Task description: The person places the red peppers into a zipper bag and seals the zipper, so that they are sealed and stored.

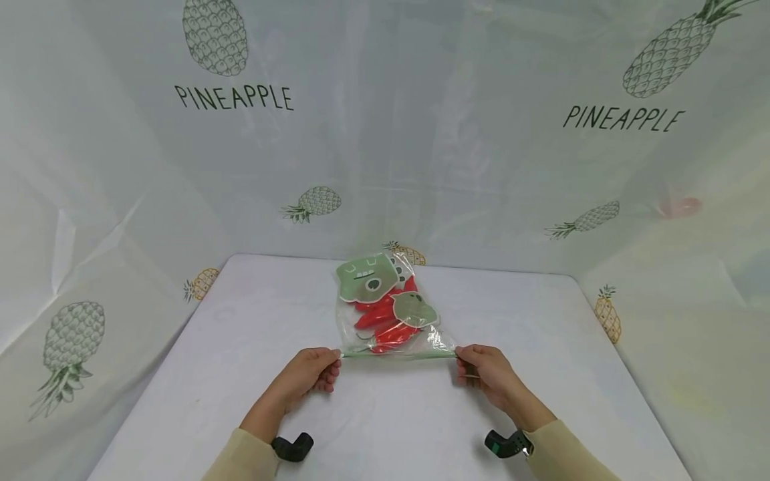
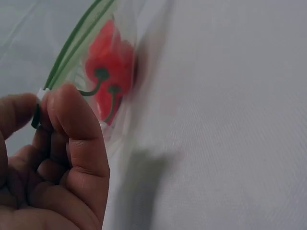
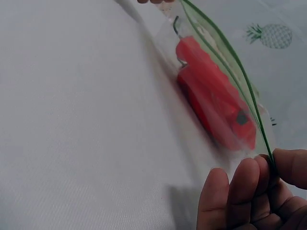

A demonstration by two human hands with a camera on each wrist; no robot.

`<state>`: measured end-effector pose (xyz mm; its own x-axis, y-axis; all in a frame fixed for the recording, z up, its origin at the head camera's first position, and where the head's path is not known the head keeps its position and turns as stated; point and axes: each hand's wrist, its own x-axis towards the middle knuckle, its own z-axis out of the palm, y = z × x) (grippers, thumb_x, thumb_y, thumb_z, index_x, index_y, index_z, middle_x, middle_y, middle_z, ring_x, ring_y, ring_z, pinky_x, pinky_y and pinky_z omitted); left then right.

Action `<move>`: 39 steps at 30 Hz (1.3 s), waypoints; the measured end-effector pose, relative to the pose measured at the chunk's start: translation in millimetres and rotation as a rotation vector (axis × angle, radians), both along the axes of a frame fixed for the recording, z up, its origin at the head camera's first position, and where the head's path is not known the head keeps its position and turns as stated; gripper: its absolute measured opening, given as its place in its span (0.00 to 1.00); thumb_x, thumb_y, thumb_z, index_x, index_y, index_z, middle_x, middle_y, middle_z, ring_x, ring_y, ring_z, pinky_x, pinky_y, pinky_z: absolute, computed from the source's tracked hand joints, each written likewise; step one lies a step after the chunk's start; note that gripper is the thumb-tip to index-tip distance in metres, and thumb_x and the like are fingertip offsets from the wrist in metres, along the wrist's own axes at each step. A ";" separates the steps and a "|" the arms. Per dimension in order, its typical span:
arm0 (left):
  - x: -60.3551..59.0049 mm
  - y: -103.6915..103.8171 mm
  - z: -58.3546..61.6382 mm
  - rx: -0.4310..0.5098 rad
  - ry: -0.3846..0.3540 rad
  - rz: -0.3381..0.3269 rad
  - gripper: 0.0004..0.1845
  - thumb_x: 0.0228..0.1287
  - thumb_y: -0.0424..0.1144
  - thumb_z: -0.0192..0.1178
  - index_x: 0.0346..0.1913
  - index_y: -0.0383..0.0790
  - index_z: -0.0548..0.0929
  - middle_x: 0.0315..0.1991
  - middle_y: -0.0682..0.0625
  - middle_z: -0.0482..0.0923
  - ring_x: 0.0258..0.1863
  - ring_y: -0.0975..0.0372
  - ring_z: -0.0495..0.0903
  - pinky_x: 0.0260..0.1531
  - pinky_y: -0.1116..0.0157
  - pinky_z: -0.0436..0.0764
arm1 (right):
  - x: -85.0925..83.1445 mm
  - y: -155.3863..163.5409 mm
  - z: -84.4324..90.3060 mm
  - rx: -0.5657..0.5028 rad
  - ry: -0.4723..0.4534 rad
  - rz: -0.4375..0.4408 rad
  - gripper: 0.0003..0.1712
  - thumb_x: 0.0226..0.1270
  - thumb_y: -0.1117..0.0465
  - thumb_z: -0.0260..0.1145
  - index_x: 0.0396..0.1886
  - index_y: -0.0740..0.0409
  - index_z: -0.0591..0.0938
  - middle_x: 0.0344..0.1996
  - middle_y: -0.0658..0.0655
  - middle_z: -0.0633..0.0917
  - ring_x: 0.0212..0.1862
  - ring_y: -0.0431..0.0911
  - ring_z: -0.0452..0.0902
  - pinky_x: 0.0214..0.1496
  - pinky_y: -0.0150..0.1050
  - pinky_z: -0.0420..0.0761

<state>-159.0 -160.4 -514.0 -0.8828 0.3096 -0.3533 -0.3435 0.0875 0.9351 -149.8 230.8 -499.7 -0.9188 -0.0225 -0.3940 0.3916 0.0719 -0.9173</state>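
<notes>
A clear zip-lock bag lies on the white table, near the middle and reaching back toward the pineapple-printed backdrop, with its green zip strip on the side nearest the person. The left hand pinches the left end of that strip between thumb and curled forefinger, the other fingers folded loosely into the palm (the left wrist view shows the fingertip pressed right on the strip's corner). The right hand pinches the right end the same way, thumb against the bunched fingertips, so the strip runs taut and straight between the two hands. Inside the bag are red chili peppers with dark green stems, lying just behind the strip, and over them two green cartoon-printed cards: a larger one at the far end and a smaller rounded one nearer the right hand. A black wrist-camera mount sits at each beige sleeve
</notes>
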 end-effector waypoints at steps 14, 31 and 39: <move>4.5 5.7 5.2 -0.006 0.031 0.130 0.16 0.80 0.38 0.56 0.35 0.29 0.82 0.23 0.54 0.76 0.22 0.66 0.71 0.23 0.70 0.77 | -3.0 9.9 0.5 -0.181 -0.044 0.167 0.16 0.80 0.58 0.64 0.47 0.71 0.84 0.33 0.54 0.90 0.36 0.44 0.90 0.46 0.40 0.90; 8.6 1.6 -5.8 0.129 -0.034 0.086 0.24 0.81 0.42 0.57 0.55 0.15 0.79 0.35 0.47 0.89 0.34 0.62 0.91 0.39 0.66 0.89 | 2.2 5.0 -2.6 -0.389 -0.132 0.075 0.25 0.80 0.46 0.64 0.54 0.66 0.81 0.41 0.60 0.92 0.46 0.50 0.92 0.57 0.48 0.87; 10.2 5.7 -1.8 0.151 -0.044 0.090 0.25 0.80 0.43 0.58 0.55 0.16 0.79 0.35 0.47 0.89 0.35 0.61 0.91 0.40 0.65 0.90 | 13.5 -32.6 -9.7 -0.590 -0.176 0.179 0.25 0.83 0.48 0.60 0.57 0.68 0.82 0.50 0.63 0.91 0.55 0.52 0.89 0.64 0.51 0.83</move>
<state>-148.8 -154.7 -515.9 -0.8943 0.2823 -0.3473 -0.3842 -0.0861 0.9192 -136.3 198.2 -509.4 -0.8033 -0.4288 -0.4134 0.5689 -0.3467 -0.7458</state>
